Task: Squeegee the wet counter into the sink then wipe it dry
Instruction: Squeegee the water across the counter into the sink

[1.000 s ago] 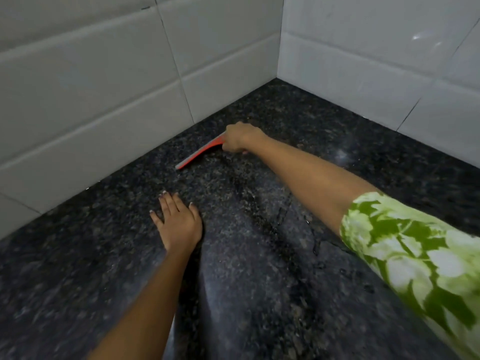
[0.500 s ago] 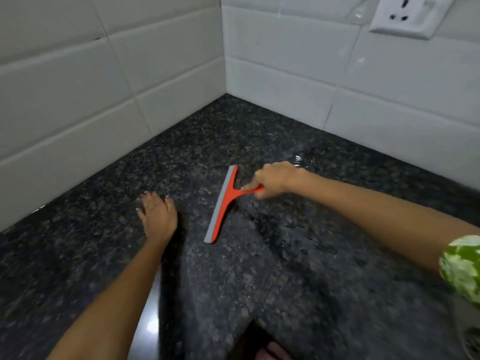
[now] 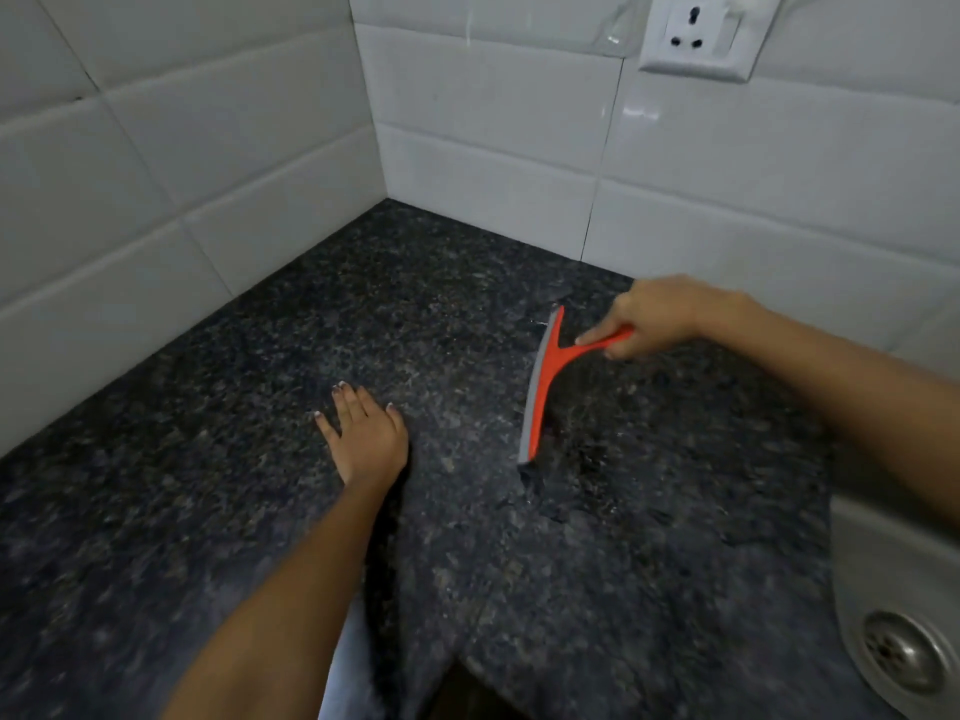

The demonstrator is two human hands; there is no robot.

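A red squeegee [image 3: 543, 387] with a grey rubber blade rests blade-down on the dark speckled granite counter [image 3: 234, 485]. My right hand [image 3: 660, 317] is shut on its red handle, just right of the blade. My left hand [image 3: 363, 433] lies flat on the counter, fingers spread, well left of the squeegee. A steel sink [image 3: 893, 589] with a round drain [image 3: 906, 654] sits at the right edge, right of the squeegee. A dark wet patch shows on the counter right of the blade.
White tiled walls meet in a corner [image 3: 382, 200] behind the counter. A white wall socket [image 3: 698, 36] sits high on the back wall. The counter's front edge [image 3: 457, 662] runs along the bottom.
My right hand has dragged the squeegee from the left wall near the corner rightward across the counter, toward the sink. The sink has come into view. My left hand stays flat.
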